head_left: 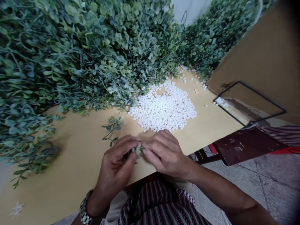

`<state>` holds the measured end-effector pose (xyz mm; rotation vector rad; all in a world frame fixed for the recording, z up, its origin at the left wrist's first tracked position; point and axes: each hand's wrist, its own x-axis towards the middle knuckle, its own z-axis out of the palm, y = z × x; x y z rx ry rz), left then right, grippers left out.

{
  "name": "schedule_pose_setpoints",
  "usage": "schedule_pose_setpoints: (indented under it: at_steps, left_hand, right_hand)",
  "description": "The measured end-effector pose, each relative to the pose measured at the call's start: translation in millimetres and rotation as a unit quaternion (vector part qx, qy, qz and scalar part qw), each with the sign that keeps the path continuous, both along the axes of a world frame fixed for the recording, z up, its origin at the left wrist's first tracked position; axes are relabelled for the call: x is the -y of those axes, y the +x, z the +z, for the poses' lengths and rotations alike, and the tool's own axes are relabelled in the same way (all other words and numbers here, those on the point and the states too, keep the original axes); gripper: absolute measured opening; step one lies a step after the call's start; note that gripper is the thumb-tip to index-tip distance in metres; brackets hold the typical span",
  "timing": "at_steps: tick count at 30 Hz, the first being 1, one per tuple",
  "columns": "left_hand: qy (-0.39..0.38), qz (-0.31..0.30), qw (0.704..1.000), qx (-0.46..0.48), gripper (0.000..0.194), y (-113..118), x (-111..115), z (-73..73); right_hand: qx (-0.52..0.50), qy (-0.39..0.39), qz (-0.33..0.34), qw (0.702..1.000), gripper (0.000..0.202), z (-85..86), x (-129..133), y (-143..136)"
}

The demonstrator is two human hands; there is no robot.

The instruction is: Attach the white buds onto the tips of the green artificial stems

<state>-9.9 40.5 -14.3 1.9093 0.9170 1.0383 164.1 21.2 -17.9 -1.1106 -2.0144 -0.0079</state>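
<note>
Close together over the table's front edge, my two hands meet at a small green artificial leaf sprig [138, 150]. My left hand [119, 159] has its thumb and fingers closed on the sprig's stem side, which the fingers partly hide. From the other side, the fingertips of my right hand [165, 153] pinch at the sprig's end; whether a small bead is between them cannot be made out. Just beyond the hands lies a heap of small white beads [164, 107]. A loose leafy sprig [112, 128] rests on the table left of the heap.
Piles of green artificial foliage [93, 53] cover the back and left of the tan table [82, 156]. At right stand a cardboard sheet [262, 62] and a black wire frame [262, 92]. Thin white pieces [17, 208] lie at the near left. A dark red stool [243, 145] stands below.
</note>
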Motion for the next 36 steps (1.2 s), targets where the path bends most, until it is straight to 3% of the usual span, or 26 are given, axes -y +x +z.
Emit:
schedule_pose_setpoints:
  at_steps: [4,8,11,15,20,23,27,31,33,36]
  left_hand:
    - [-0.074,0.064,0.995,0.028,0.014,4.2,6.2,6.1]
    - [-0.119,0.123,0.985,-0.015,0.013,9.0,6.5,14.8]
    - [-0.130,0.105,0.985,-0.052,0.018,10.2,3.4,14.6]
    - [-0.156,0.092,0.981,-0.069,0.021,10.7,2.6,9.6]
    - [-0.191,0.074,0.978,-0.039,0.015,11.3,5.0,7.8]
    - [-0.198,0.058,0.978,-0.010,0.009,12.6,5.4,10.2]
    - [-0.216,0.058,0.974,0.030,0.004,15.7,4.9,14.5]
    - [-0.197,0.065,0.977,0.042,0.005,17.8,4.8,15.7]
    - [-0.187,0.062,0.980,0.038,0.006,17.9,5.2,15.1]
    - [-0.165,0.051,0.984,0.037,0.007,16.9,5.8,13.1]
  right_hand:
    - [0.040,-0.043,-0.026,0.998,0.021,-3.3,9.7,-4.0]
    - [0.046,-0.061,-0.010,0.997,0.016,-4.1,18.3,9.8]
    - [0.023,-0.037,-0.033,0.999,0.022,-2.0,15.7,38.5]
    - [0.011,-0.068,-0.103,0.992,0.014,2.8,-2.6,71.1]
    - [0.163,-0.080,-0.098,0.979,0.014,2.8,-22.9,70.8]
    - [0.202,-0.079,-0.108,0.970,0.016,-0.5,-25.4,67.5]
    - [0.136,-0.049,-0.101,0.984,0.012,-4.0,-22.0,71.5]
    - [-0.041,-0.065,-0.077,0.994,0.005,2.7,-13.3,65.0]
    - [-0.151,-0.124,-0.032,0.980,0.008,9.2,-8.3,53.0]
    - [-0.263,-0.246,0.069,0.930,0.006,16.2,-3.7,30.8]
